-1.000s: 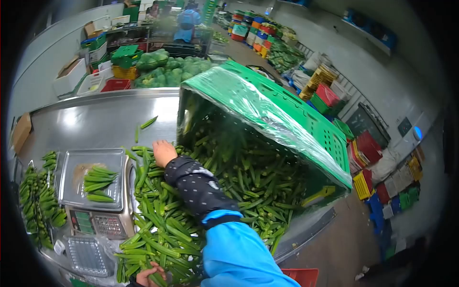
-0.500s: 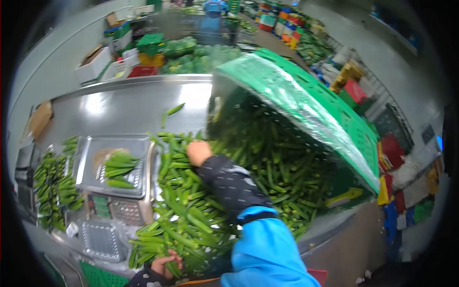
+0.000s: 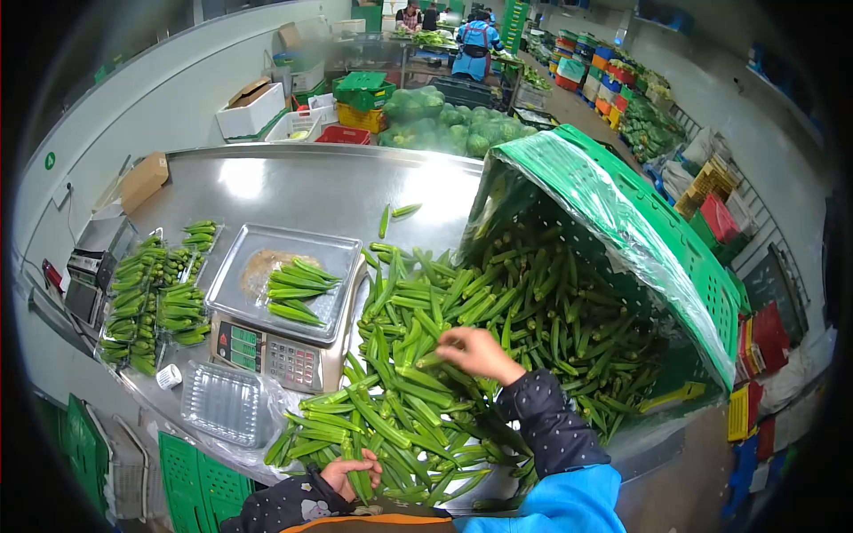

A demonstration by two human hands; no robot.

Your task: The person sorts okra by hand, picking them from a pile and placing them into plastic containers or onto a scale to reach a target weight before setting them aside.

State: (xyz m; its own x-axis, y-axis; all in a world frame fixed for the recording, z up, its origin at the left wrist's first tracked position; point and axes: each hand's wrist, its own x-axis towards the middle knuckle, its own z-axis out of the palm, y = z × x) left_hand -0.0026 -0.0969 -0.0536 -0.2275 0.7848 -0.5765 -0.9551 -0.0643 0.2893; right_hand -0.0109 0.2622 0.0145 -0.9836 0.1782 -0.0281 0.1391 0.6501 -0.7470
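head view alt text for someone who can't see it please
A person's right hand reaches into okra spilled from a tipped green crate onto a steel table, while the left hand grips a few pods. A scale beside it holds more okra.

The single head camera is looking forward and down, hovering close over the okra pile (image 3: 418, 373) just right of the scale (image 3: 275, 351), facing the hall beyond the scale.
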